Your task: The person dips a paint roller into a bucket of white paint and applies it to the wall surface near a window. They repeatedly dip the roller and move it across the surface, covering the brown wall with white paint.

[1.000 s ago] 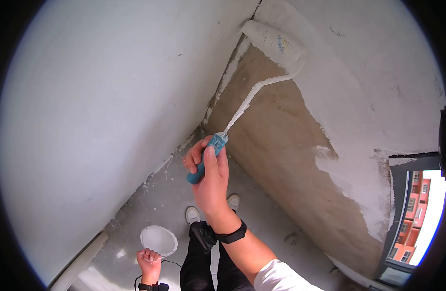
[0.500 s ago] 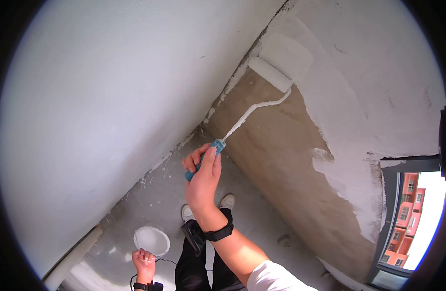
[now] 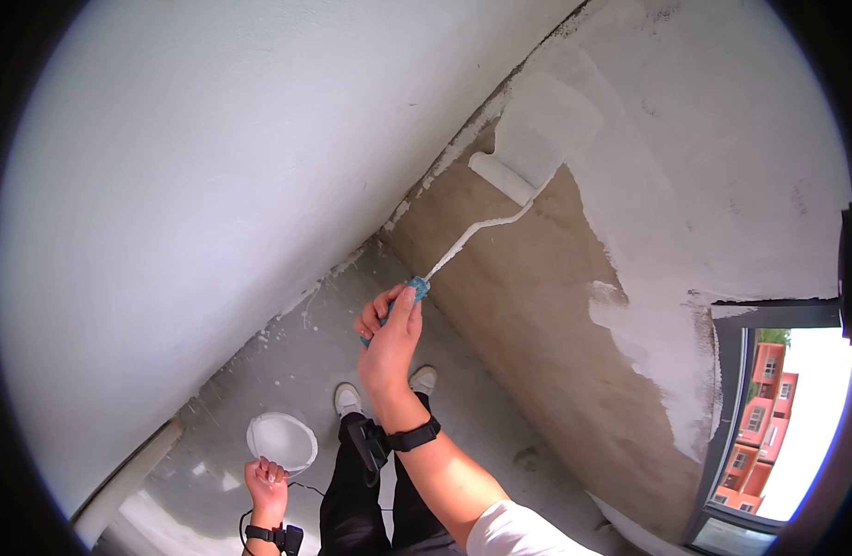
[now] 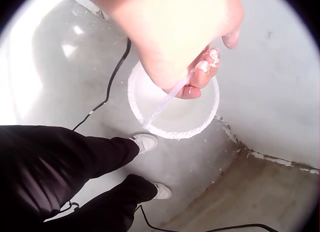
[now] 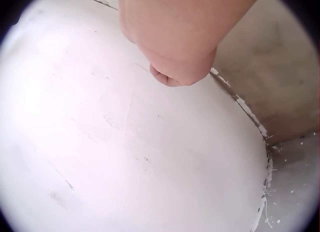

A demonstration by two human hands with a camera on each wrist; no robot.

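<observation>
My right hand [image 3: 391, 343] grips the blue handle [image 3: 419, 286] of a paint roller, the thumb lying along it. The paint-crusted metal frame [image 3: 472, 229] runs up to the white roller sleeve [image 3: 502, 178], which lies against the brown part of the wall [image 3: 537, 287], just below a fresh white patch [image 3: 548, 120]. Low on the left, my left hand [image 3: 266, 491] has its fingers curled round the pale handle [image 4: 167, 103] of a white bucket [image 4: 172, 134]. White paint marks those fingertips. In the right wrist view, the right hand hides the roller.
A white wall [image 3: 213, 185] rises on the left and meets the brown wall in a corner. A window [image 3: 759, 417] is at the right. A pipe [image 3: 129, 482] runs along the lower left. Dark cable [image 4: 112, 84] hangs by my legs; paint spots dot the grey floor [image 3: 500, 445].
The roller has moved down the wall, leaving a white painted patch above it. My right hand has lowered slightly with it. The left hand still holds the bucket.
</observation>
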